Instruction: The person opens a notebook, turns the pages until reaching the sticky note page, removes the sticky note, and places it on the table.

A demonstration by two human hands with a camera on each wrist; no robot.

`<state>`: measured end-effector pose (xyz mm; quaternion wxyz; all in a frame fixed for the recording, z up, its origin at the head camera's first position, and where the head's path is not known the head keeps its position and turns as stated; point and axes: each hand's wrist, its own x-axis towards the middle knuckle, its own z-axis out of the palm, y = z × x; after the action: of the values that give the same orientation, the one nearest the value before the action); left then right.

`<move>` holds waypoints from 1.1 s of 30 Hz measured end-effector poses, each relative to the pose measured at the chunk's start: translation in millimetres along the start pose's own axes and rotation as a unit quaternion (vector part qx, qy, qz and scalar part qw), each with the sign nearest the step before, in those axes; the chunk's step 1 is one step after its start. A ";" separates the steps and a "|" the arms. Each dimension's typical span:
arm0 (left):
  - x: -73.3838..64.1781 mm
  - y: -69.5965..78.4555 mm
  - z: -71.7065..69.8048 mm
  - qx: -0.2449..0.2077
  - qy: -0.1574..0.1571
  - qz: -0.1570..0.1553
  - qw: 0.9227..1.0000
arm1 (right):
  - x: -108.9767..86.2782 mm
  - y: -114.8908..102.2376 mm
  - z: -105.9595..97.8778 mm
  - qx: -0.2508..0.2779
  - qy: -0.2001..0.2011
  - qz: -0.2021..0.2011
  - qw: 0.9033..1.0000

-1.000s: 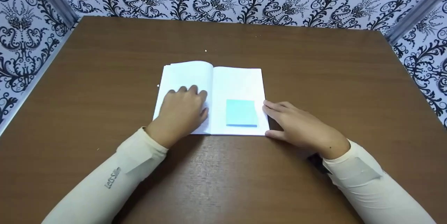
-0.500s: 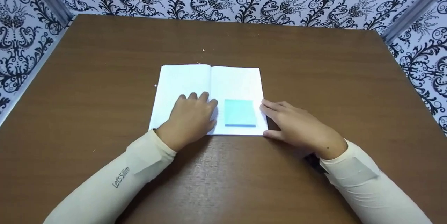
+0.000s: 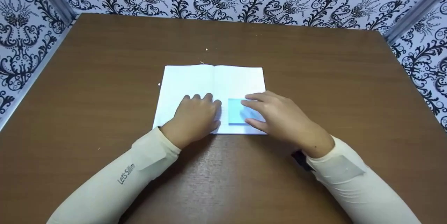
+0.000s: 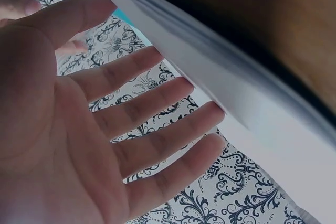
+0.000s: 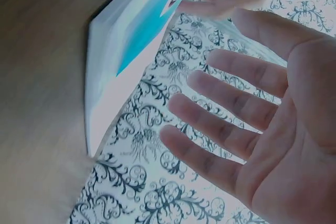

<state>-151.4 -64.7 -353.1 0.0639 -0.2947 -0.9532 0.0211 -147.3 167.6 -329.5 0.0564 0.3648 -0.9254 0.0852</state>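
An open notebook (image 3: 185, 80) with blank white pages lies flat on the table. On its right page sits a light blue sticky note pad (image 3: 236, 112), partly covered by my right hand in the head view. My left hand (image 3: 195, 117) presses its fingertips on the left page near the spine; the left wrist view shows those fingers (image 4: 163, 95) extended against the paper. My right hand (image 3: 279, 115) hovers over the pad, fingers spread. In the right wrist view, the right fingers (image 5: 226, 103) hold nothing and stand apart from the blue pad (image 5: 144, 32).
The brown wooden table (image 3: 314, 63) stretches around the notebook on all sides. Small white specks dot the surface behind and left of it. Walls with black floral wallpaper (image 3: 216, 0) stand along the back and sides.
The left hand slid right across the left page toward the spine, and that page now lies flatter. My right hand left the notebook's right edge and moved left over the sticky note pad.
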 end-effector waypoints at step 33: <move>-2.5 -1.2 -2.3 -0.017 -0.018 0.002 1.000 | 34.0 -21.8 17.9 -0.046 -0.090 0.015 0.995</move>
<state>-149.8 -67.1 -351.0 0.0420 -0.2976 -0.9537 0.0105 -157.9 125.7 -338.8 -0.0118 0.3537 -0.9352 0.0099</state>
